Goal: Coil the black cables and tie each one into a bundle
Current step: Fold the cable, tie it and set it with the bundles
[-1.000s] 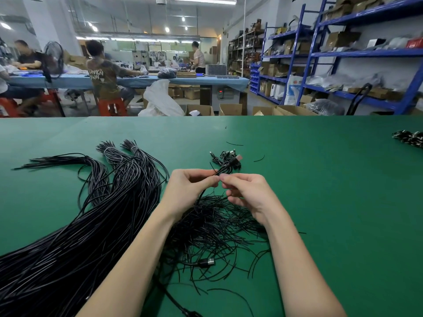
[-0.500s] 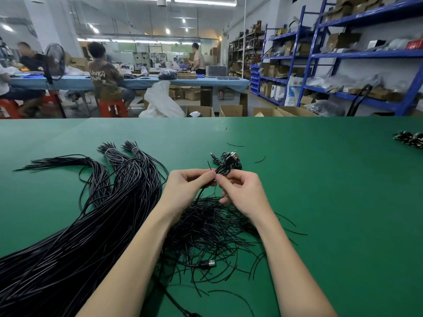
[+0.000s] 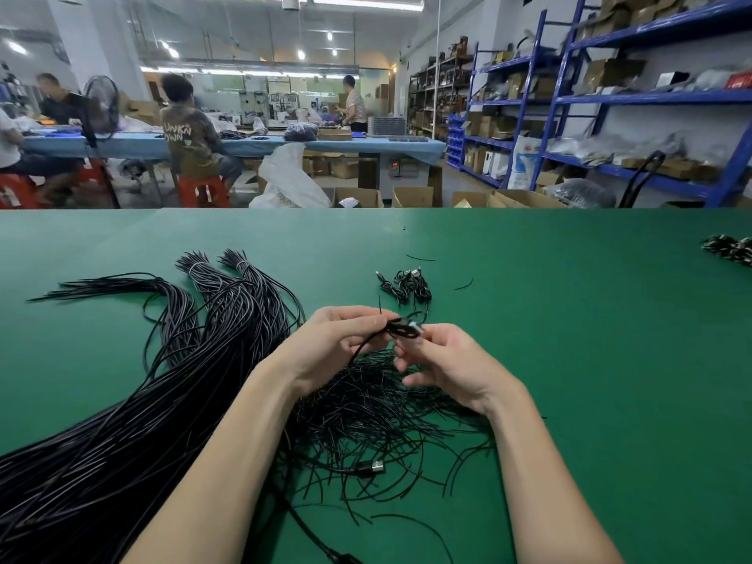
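a small coiled black cable (image 3: 403, 328) is sitting up in the air between two hands, just above the green table (image 3: 590, 360). the left hand (image 3: 337, 343) is pinching the cable with its thumb and fingers, and a thin black end is sticking up past them. the right hand (image 3: 443, 364) is holding the other side of the little coil with its fingertips, and its lower fingers are curling in loosely. both bare arms are reaching in from the bottom, and the hands are almost touching.

under the hands a messy heap of thin black ties (image 3: 378, 417) is lying on the table. a cable plug (image 3: 372, 468) with a silver tip is lying in that heap, closer to the person. to the left a big long pile of black cables (image 3: 134, 409) is stretching across the table, with some ends tied together at the far side. just past the hands, a few finished bundles (image 3: 405, 284) are lying close together. more bundles (image 3: 728, 248) are sitting far off at the right edge.

behind the table, people are sitting on red stools (image 3: 203, 191) at a blue bench (image 3: 264, 146). blue shelves (image 3: 651, 99) with boxes are standing on the right.
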The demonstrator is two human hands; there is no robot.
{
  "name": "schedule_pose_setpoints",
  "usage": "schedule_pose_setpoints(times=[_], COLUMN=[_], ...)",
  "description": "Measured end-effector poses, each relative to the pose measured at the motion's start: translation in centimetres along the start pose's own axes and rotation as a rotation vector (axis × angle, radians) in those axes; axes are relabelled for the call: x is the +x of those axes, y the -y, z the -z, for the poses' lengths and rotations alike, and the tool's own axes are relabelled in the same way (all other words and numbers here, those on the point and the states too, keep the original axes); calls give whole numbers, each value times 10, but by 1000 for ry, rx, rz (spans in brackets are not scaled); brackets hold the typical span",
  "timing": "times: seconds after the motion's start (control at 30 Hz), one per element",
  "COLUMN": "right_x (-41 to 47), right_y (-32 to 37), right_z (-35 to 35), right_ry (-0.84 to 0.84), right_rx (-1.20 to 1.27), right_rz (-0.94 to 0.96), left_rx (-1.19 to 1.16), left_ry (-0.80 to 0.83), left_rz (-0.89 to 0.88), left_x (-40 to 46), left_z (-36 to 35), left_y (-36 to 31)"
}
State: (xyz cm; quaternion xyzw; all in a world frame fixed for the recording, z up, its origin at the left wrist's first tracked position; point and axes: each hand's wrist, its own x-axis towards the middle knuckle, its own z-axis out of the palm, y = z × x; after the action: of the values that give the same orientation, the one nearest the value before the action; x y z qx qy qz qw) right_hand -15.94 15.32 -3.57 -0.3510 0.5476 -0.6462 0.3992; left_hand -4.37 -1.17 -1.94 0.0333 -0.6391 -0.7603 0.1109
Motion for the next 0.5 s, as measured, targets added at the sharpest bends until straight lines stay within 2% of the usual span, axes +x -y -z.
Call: schedule_pose_setpoints(times=[0.07, 0.13, 0.3, 0.4, 0.5], right_x=[-3, -5, -3, 2, 9], right_y=[0, 5, 26, 36, 35], right_z=[5, 8, 6, -7, -33], right_ry=[62, 117, 80, -104, -383], right_rx=[-93, -254, -758, -1162, -1320], right_rz=[-6, -36, -80, 39, 213], left_rx=[96, 317, 864, 1093, 1174], left_ry=[76, 149, 214, 37, -197], left_rz=[23, 47, 142, 93, -50], left_x=[-5, -11, -16, -13, -8], left_z=[2, 4, 2, -8, -10], left_y=[-4, -13, -36, -38, -39])
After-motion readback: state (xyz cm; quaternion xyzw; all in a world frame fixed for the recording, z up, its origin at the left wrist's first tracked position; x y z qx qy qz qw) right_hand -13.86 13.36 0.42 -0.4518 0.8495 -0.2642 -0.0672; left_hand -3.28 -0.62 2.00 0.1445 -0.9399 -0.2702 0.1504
